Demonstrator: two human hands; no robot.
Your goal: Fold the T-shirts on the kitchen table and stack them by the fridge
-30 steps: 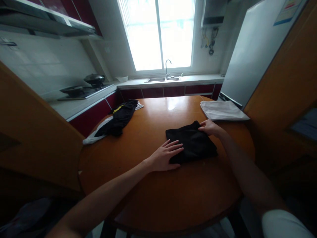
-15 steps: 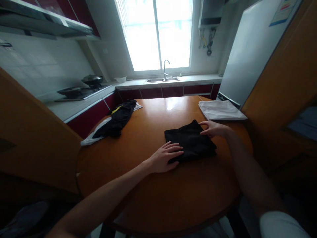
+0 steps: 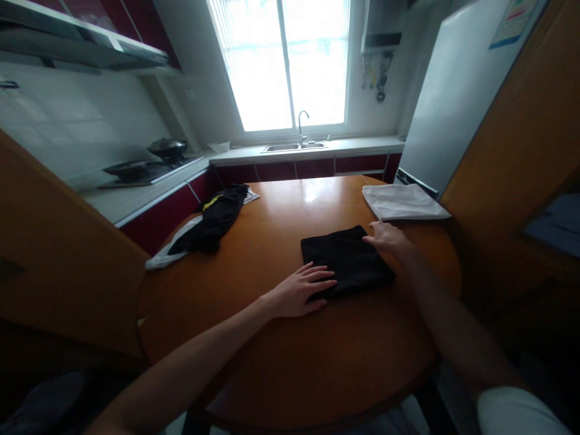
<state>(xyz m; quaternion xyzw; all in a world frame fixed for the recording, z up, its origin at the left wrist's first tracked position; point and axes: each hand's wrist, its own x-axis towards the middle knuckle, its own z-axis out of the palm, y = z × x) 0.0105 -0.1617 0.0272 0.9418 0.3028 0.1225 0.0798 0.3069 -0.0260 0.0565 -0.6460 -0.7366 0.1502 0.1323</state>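
A folded black cloth garment (image 3: 351,257) lies flat on the wooden table (image 3: 272,241). My left hand (image 3: 301,290) rests on its near left part, fingers spread and palm down. At its far right edge is my right hand (image 3: 388,237), with thumb and fingertips apart beside the corner. I cannot tell whether the right fingertips touch the fabric.
Far left on the table lies a loose heap of black and white clothes (image 3: 217,220) with a yellow patch. A folded white cloth (image 3: 405,202) sits at the far right, by the fridge (image 3: 457,96). Beyond are a sink (image 3: 294,147) and a stove (image 3: 154,172).
The raised far corner of the black garment has come down flatter. My right hand has shifted slightly, its fingers drawn back at the edge. My left hand has stayed in place.
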